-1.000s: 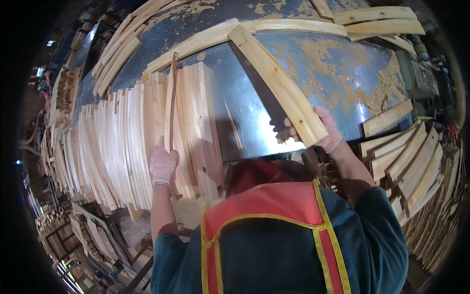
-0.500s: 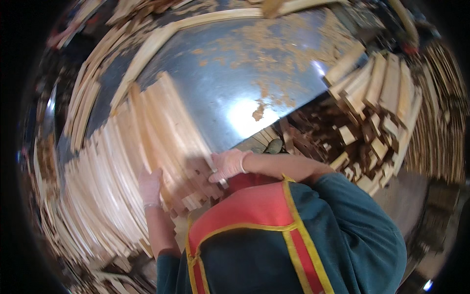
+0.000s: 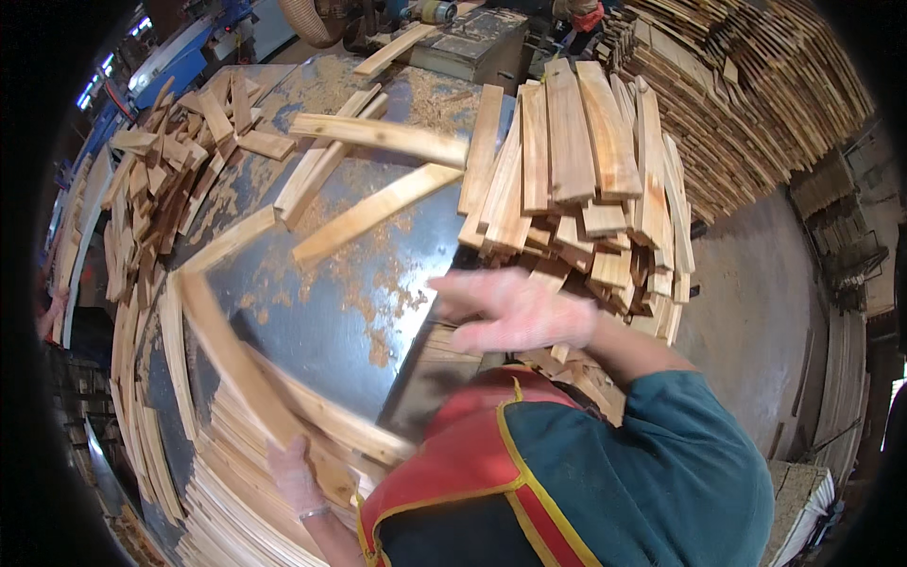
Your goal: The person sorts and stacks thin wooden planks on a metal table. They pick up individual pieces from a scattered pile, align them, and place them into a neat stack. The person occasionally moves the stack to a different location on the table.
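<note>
My left hand (image 3: 297, 475), in a pale thin glove, is closed on the near end of a wooden board (image 3: 231, 354). This board slants up and away to the left and is smeared by motion. Under and beside it lies a row of stacked wooden strips (image 3: 222, 472) at the lower left. My right hand (image 3: 524, 310), gloved too and blurred, hangs over the near edge of the metal table (image 3: 274, 312). Its fingers are stretched out, with nothing visible in them. Beyond it, a slightly blurred board (image 3: 378, 138) lies across or above other loose boards.
A tall pile of boards (image 3: 572, 161) stands right of the table. Short offcuts (image 3: 179, 161) are heaped at the far left. Sawdust (image 3: 378, 312) covers parts of the tabletop. Large board stacks (image 3: 737, 85) fill the far right, and a machine box (image 3: 472, 47) stands at the back.
The view has swung to the right. My right hand has left the strips and moved out over the table edge. My left hand now has a single board raised at an angle.
</note>
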